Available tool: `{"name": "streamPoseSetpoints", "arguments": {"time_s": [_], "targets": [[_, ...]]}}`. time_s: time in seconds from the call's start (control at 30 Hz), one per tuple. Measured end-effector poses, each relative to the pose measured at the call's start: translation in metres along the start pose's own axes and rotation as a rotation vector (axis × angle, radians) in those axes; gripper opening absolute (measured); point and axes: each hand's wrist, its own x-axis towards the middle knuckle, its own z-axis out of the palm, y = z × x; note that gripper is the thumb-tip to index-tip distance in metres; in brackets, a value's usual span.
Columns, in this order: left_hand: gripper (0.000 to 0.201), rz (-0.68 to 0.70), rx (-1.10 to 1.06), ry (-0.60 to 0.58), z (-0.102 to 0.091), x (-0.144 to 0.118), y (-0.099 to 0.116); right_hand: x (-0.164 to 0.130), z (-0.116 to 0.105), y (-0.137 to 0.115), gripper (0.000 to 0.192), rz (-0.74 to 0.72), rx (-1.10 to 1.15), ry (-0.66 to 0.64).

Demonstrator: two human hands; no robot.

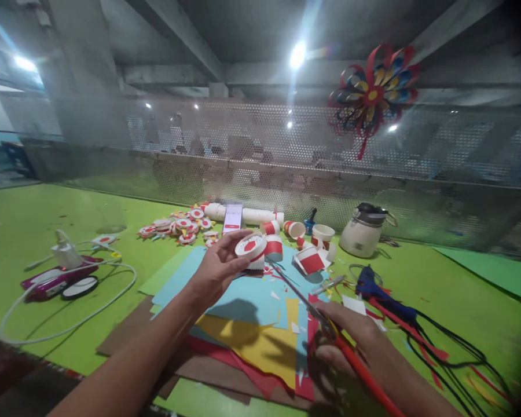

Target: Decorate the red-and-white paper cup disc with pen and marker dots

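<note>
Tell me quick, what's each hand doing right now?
Left hand: closed around a red-and-white paper cup, held up over the coloured paper sheets.
Right hand: closed on red-handled scissors, blades pointing at the cup.

A green table (35, 231) carried coloured paper sheets (252, 324), scattered paper cups (286, 231), a white kettle (364, 234), a glue gun (373, 286) and white cables (69, 301).

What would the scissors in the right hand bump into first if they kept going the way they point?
The right hand holds red-handled scissors with blades aimed up-left. Going straight on, they would probably first meet the paper cup held by the left hand. Depth is hard to judge; they might pass just below it.
</note>
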Motion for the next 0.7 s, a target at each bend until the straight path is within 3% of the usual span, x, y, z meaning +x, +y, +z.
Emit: {"name": "streamPoseSetpoints", "arguments": {"time_s": [0.3, 0.7], "targets": [[0.053, -0.026, -0.045, -0.035, 0.004, 0.001, -0.004, -0.004, 0.011, -0.010, 0.035, -0.007, -0.034, 0.039], [0.055, -0.009, 0.025, -0.019, 0.007, -0.002, -0.002, 0.000, 0.016, -0.007, 0.041, -0.218, -0.107, 0.196]]}}
